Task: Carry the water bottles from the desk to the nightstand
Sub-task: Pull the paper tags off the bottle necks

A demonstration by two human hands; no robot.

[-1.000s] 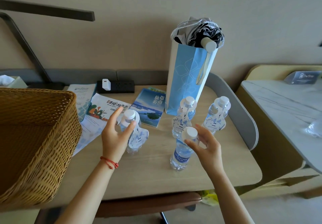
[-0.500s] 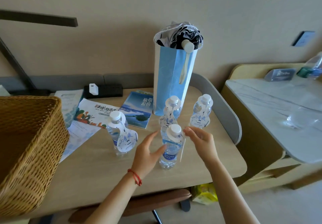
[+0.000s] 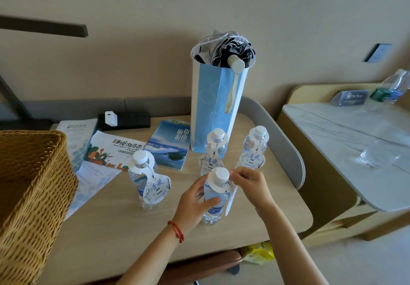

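Observation:
Several small clear water bottles with white caps and paper neck tags stand on the wooden desk (image 3: 124,229). My left hand (image 3: 195,202) grips the body of the nearest bottle (image 3: 216,196). My right hand (image 3: 250,187) pinches that bottle's paper tag beside the cap. Another bottle (image 3: 144,178) stands to the left, one (image 3: 214,149) behind the held one, and one (image 3: 254,147) at the back right. The marble-topped nightstand (image 3: 332,133) stands to the right of the desk.
A tall blue paper bag (image 3: 218,105) with a folded umbrella stands at the desk's back. A wicker basket (image 3: 28,193) fills the left. Brochures (image 3: 117,149) and a black power strip (image 3: 128,119) lie behind. The nightstand carries a glass (image 3: 377,153), a sign and a lying bottle (image 3: 395,85).
My left hand left the left bottle and came across to grip the nearest bottle's body. My right hand shifted from its cap to its paper tag. The view turned right.

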